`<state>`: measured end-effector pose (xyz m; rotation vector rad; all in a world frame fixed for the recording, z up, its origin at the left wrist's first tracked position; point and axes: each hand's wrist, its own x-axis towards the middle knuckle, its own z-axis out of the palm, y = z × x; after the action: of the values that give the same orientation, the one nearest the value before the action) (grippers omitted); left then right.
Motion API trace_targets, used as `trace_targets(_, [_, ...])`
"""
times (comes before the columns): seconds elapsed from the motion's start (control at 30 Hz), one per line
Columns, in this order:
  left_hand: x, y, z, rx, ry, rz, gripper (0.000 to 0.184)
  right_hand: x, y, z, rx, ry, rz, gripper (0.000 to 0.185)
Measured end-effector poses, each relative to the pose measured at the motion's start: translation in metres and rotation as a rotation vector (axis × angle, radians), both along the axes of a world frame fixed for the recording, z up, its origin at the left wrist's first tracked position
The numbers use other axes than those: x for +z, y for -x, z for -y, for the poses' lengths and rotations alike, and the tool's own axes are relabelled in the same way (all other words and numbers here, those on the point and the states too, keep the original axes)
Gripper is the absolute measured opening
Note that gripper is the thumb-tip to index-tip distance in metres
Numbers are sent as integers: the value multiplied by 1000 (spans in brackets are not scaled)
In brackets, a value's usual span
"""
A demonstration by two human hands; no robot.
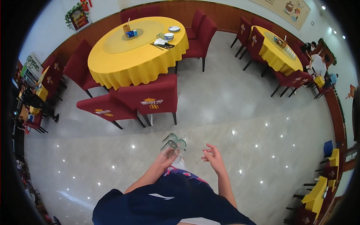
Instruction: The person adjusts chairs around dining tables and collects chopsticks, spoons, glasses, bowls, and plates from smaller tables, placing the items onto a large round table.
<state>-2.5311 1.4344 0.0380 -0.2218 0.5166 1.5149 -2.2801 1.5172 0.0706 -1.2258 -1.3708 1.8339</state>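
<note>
Several clear glasses (181, 143) are bunched together in my left hand (164, 159), held out in front of my body at the lower middle of the view. The fingers of that hand are partly hidden behind the glass. To the right, my right hand (213, 155) is raised with its fingers apart and slightly bent, holding nothing. It does not touch the glasses.
Ahead stands a round table with a yellow cloth (123, 67), bearing bowls (168, 36). Red chairs (157, 98) surround it. Another yellow table (272, 54) is at the upper right. People (318, 65) are at the far right and left (32, 98).
</note>
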Motion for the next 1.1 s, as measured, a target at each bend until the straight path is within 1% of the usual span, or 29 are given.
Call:
trace_targets(0.03, [8,4,-22,40,63,-39,28,-21,2,-24,0,47,64,48])
trace_targets(0.07, [-11,16,-46,-13,30,-40,28,-35,1,-44,2,94,80,48])
trace_targets(0.1, [-31,29,-72,-66,-9,-44,27,-46,2,-73,-60,313,-97,46])
trace_targets(0.13, [-23,39,-102,-51,-74,-15,27,-62,3,-104,-125,512,-282,44])
trace_targets(0.17, [-13,47,-134,-33,-150,14,28,-85,-2,-127,-122,521,-275,44])
trace_targets(0.2, [2,57,-164,-19,-157,18,28,-111,-8,-155,-190,584,-218,43])
trace_targets(0.23, [23,68,-193,8,-275,-31,28,-137,-15,-190,-253,637,-164,43])
trace_targets(0.27, [34,78,-220,36,-379,-81,30,-167,-26,-217,-289,601,-51,43])
trace_targets(0.3, [33,89,-246,56,-359,-79,30,-192,-43,-230,-323,582,70,43])
trace_targets(0.33, [30,104,-272,55,-317,-158,31,-204,-58,-240,-350,558,242,42])
trace_targets(0.37, [28,115,-291,51,-280,-241,33,-251,-88,-247,-396,521,295,34])
trace_targets(0.4, [33,124,-308,67,-277,-253,33,-280,-120,-245,-371,539,387,32])
trace_targets(0.43, [41,136,-332,63,-221,-308,34,-298,-126,-265,-349,542,465,30])
trace_targets(0.47, [51,148,-358,57,-166,-364,35,-301,-102,-307,-336,527,444,30])
trace_targets(0.5, [71,156,-378,71,-170,-426,34,-309,-88,-321,-313,436,416,31])
trace_targets(0.53, [69,168,-405,79,-176,-440,34,-318,-78,-329,-291,348,393,31])
trace_targets(0.6, [60,183,-452,105,-122,-577,33,-324,-59,-368,-244,189,371,31])
trace_targets(0.73, [54,207,-552,147,-75,-606,36,-314,-69,-453,-136,-97,335,32])
trace_targets(0.77, [59,209,-577,169,-2,-551,34,-307,-73,-473,-109,-164,321,32])
trace_targets(0.8, [62,213,-601,171,20,-553,34,-298,-75,-486,-84,-224,305,33])
trace_targets(0.87, [61,217,-648,139,73,-693,34,-282,-84,-525,-37,-354,273,33])
trace_targets(0.9, [64,219,-673,137,96,-661,37,-276,-78,-562,-17,-437,248,33])
trace_targets(0.93, [72,218,-698,144,90,-672,37,-301,-82,-604,-16,-443,236,33])
trace_targets(0.97, [79,215,-717,150,87,-649,37,-326,-83,-649,55,-183,339,33])
trace_targets(1.0, [81,210,-731,155,96,-617,38,-341,-86,-672,134,90,446,34])
trace_targets(1.03, [75,209,-745,176,48,-563,39,-318,-82,-694,24,313,412,32])
trace_targets(1.07, [74,207,-759,182,72,-558,39,-299,-73,-725,-88,533,381,31])
trace_targets(1.1, [77,206,-773,159,69,-601,39,-293,-71,-750,-143,550,339,31])
